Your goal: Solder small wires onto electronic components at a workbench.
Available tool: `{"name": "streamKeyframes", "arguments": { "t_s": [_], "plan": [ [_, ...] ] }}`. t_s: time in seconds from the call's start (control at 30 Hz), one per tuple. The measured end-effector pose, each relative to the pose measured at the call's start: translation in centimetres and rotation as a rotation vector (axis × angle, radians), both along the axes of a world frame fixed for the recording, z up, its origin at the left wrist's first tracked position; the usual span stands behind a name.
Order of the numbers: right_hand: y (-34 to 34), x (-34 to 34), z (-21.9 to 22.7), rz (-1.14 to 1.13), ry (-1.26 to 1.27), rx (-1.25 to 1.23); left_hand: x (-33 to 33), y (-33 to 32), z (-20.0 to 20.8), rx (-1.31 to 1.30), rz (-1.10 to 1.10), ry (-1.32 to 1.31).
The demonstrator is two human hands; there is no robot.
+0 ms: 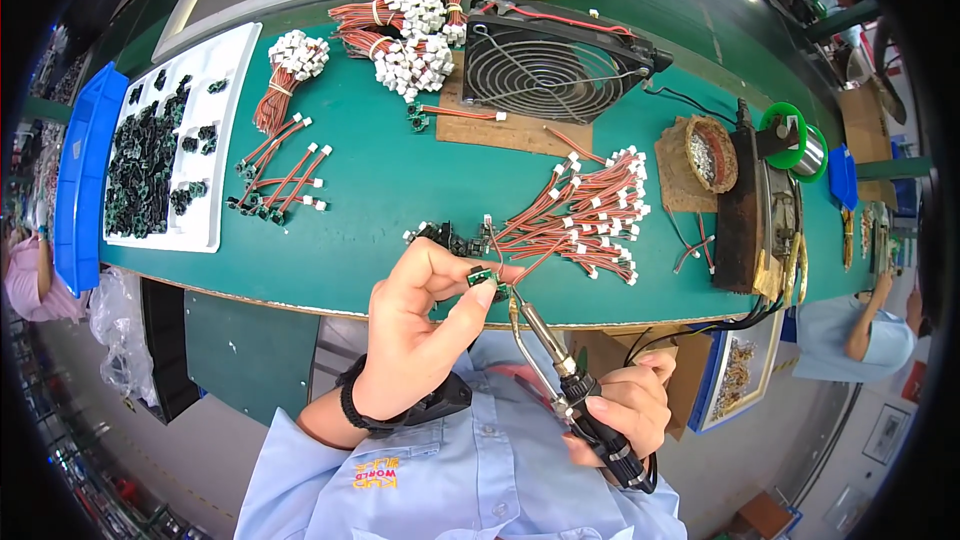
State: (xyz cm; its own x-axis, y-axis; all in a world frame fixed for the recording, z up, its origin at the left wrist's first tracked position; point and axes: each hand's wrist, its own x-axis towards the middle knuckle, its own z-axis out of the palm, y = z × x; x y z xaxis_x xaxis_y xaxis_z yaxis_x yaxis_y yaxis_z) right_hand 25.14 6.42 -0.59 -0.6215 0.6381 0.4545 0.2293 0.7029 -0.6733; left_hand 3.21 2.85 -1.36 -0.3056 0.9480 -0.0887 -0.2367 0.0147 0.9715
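Observation:
Between the thumb and forefinger of my left hand (415,325) is a small green circuit board (482,277), held just over the table's near edge. A red and black wire (540,265) runs from beside the board toward the pile of cables. My right hand (630,410) is wrapped round the black handle of a soldering iron (545,335), which has a thin metal tube along its side. Its tip points up at the board; whether they touch I cannot tell. Beyond my left fingers lie several dark small boards (450,238) and a fanned pile of wire cables with white connectors (590,210).
A white tray (228,130) of small boards stands left, beside a blue bin (90,180). Bundled cables (290,70) and a black fan (555,65) sit at the back. To the right are a round dish (690,155), a solder spool (810,155) and a dark metal box (738,210).

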Motion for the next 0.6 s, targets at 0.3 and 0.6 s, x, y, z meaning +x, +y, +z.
{"name": "streamKeyframes", "arguments": {
  "t_s": [0.3,0.6],
  "plan": [
    [-0.01,0.09,0.0,0.007,-0.001,0.003,0.23,0.09,-0.43,0.07,0.041,-0.001],
    [-0.02,-0.04,-0.03,-0.005,0.031,-0.017,0.32,0.02,-0.36,0.087,0.051,0.039]
  ]
}}
